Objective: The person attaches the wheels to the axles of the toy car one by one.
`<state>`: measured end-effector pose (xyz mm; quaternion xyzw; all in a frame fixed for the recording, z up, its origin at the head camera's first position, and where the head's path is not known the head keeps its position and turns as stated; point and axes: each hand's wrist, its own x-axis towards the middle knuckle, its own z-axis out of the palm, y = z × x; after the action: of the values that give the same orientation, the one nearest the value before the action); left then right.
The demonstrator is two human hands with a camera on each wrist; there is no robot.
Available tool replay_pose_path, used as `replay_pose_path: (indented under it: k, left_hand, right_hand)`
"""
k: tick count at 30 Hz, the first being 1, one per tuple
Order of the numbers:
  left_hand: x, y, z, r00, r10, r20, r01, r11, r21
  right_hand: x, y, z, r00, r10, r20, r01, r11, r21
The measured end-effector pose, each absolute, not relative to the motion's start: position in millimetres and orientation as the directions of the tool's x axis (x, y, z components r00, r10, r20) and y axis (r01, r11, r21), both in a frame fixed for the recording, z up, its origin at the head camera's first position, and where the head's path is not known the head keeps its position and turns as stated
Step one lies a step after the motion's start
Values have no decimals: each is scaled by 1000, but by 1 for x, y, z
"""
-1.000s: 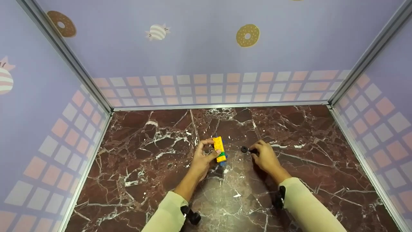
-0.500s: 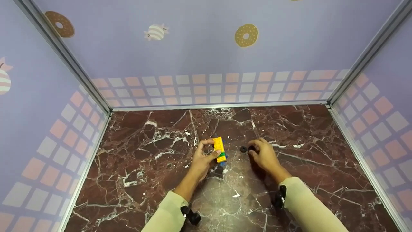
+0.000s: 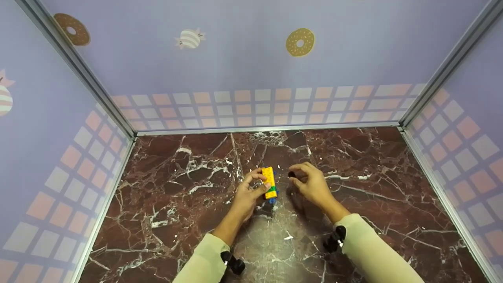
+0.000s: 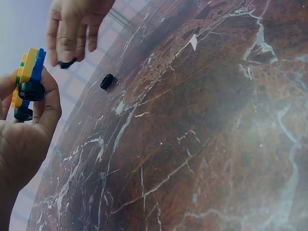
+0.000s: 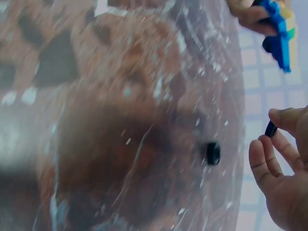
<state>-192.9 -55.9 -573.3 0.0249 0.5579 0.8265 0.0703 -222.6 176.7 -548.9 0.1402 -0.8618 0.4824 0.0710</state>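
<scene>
My left hand (image 3: 245,194) grips a small toy car (image 3: 268,177) built of yellow, green and blue bricks, tilted up off the table. Two black wheels (image 4: 32,91) show on one side of it in the left wrist view; in the right wrist view its blue underside (image 5: 279,29) faces the camera. Between thumb and fingertips my right hand (image 3: 312,184) pinches a loose black wheel (image 5: 271,128), a short way right of the car and apart from it. A second loose wheel (image 4: 107,81) stands on the table below the right hand, hidden in the head view.
The dark red marbled tabletop (image 3: 188,220) with white veins lies under both hands. Purple patterned panels (image 3: 251,59) enclose it at the back and both sides. Black wrist mounts (image 3: 234,262) sit at the sleeve cuffs.
My right hand has lifted a wheel from the table and moved left towards the toy car. The left hand keeps its grip on the car, almost in the same place.
</scene>
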Motion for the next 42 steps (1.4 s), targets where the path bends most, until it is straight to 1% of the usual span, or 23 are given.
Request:
replay_pose_path:
  k: [8, 15, 24, 31, 42]
  left_hand:
    - [-192, -54, -572, -990, 139, -29, -78, -361, 930]
    - [-191, -54, -572, -991, 135, -8, -51, -324, 945]
    - [-192, -55, -574, -989, 148, 27, -18, -295, 955]
    - [-191, -56, -576, -983, 182, 12, -43, -297, 954]
    - [-190, -55, -575, -980, 197, 10, -48, -287, 957]
  right_hand:
    - [-223, 165, -538, -955, -187, 229, -288, 415, -863]
    - [-222, 161, -535, -962, -203, 182, -253, 415, -874]
    - [-223, 154, -533, -949, -234, 209, -286, 368, -885]
    - [-222, 152, -535, -949, -244, 200, -277, 343, -897]
    - [-222, 152, -535, -950, -237, 206, -276, 322, -906]
